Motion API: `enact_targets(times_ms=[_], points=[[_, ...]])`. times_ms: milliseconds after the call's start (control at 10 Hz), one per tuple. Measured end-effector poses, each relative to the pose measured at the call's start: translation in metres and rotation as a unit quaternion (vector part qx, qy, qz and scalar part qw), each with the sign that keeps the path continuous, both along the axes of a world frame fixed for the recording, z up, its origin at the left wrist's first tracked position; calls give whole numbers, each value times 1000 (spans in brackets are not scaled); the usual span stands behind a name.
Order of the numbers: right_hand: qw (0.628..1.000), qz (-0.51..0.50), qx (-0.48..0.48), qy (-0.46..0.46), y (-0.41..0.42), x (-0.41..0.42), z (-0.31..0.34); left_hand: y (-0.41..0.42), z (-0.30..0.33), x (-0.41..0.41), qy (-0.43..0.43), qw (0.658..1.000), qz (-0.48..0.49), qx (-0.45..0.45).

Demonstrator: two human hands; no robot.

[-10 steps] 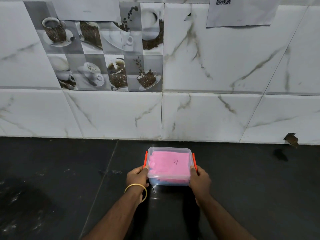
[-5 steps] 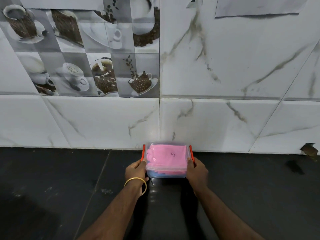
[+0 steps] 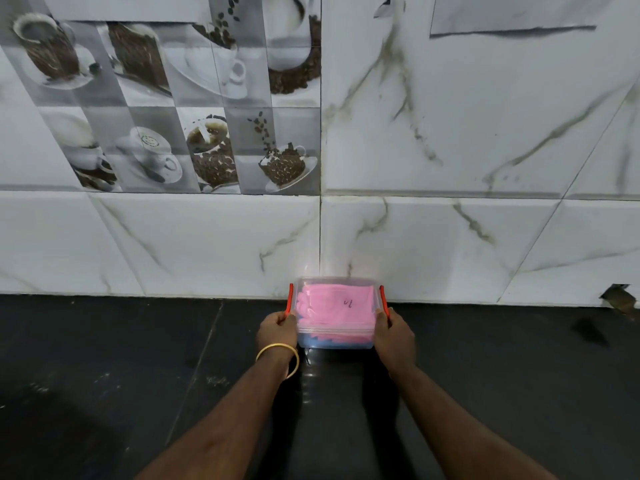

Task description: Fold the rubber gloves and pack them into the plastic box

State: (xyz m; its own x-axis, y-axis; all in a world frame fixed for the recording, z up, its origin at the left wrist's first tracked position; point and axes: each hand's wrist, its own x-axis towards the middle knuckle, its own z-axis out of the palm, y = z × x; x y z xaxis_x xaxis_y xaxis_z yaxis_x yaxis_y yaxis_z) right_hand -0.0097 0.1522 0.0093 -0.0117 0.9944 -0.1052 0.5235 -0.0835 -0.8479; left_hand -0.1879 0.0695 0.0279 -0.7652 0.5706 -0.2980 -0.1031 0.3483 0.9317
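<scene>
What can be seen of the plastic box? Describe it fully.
The plastic box is clear, rectangular, lidded, with an orange clip on each short side. Folded pink gloves fill it; something blue shows at the bottom. It sits on the dark counter, close to the tiled wall, gripped by the left hand and right hand.

Dark countertop (image 3: 104, 375), marble wall tiles (image 3: 467, 133), coffee-cup tile (image 3: 166, 98), perhaps paper (image 3: 512, 12).

Your two forearms are bare from the bottom edge of the frame to the wrists, with no sleeve in sight. A thin gold bangle (image 3: 277, 358) hangs loose around your left wrist, just behind your left hand (image 3: 277, 327). Your right hand (image 3: 394, 332) and wrist carry nothing.
</scene>
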Motion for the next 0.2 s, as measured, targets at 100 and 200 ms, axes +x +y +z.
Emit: enact_targets(times_ms=[100,200], points=[[999,3,-4,-35,-41,25,41,-41,46,16,166,985,-52,-5],[988,-12,81,-128,-44,29,38,-42,48,20,268,956,-108,-47]])
